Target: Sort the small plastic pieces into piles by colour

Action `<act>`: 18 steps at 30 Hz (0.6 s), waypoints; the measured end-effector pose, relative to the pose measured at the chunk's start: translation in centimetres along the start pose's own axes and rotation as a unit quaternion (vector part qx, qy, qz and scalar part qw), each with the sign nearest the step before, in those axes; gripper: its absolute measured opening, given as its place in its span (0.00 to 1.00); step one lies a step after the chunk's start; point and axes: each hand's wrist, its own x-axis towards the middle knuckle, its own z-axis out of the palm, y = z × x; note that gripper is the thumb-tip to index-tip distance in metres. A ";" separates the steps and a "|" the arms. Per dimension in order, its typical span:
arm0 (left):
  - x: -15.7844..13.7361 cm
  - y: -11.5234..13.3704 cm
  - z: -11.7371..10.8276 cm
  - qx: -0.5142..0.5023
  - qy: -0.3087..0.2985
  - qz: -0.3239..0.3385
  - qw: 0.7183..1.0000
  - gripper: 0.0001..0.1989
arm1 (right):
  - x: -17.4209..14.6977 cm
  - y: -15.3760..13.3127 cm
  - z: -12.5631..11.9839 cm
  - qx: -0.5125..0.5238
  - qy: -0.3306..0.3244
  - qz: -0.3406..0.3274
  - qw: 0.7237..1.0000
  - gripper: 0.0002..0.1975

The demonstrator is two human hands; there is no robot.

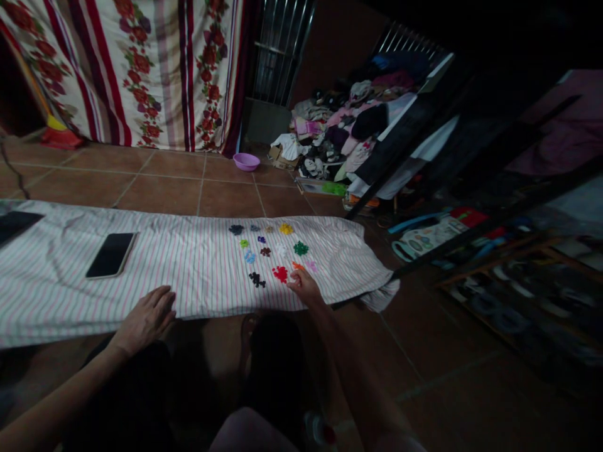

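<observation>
My right hand [304,287] is at the near edge of the striped cloth [198,251], its fingers drawn together between a pile of small red pieces [280,274] and some orange pieces [298,266]. Whatever is in its fingertips is too small to make out. Black pieces [257,280] lie left of the red ones. Farther back are dark green pieces [301,248], white pieces [281,250], brown pieces [266,252] and light blue pieces [249,256]. My left hand [148,314] lies on the cloth's front edge, fingers stretched out, holding nothing.
A phone [112,255] lies on the cloth to the left, with a dark flat object [17,226] beyond it. Yellow pieces [286,228] sit at the back. A purple basin [246,162] and a heap of clothes [339,125] are on the floor behind. A dark metal bar [377,188] slants at right.
</observation>
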 end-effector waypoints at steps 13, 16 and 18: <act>0.9 1.2 -0.8 0.008 0.002 -0.024 1.000 0.14 | 0.2 -1.5 1.8 -0.025 -0.034 0.026 0.999 0.09; 1.0 1.4 -0.9 0.009 -0.005 -0.031 0.999 0.14 | 0.3 -1.6 2.2 -0.019 -0.014 0.028 0.999 0.10; 1.0 1.4 -0.9 0.014 -0.007 -0.028 0.999 0.14 | 0.4 -1.5 2.4 -0.012 -0.007 0.033 0.999 0.11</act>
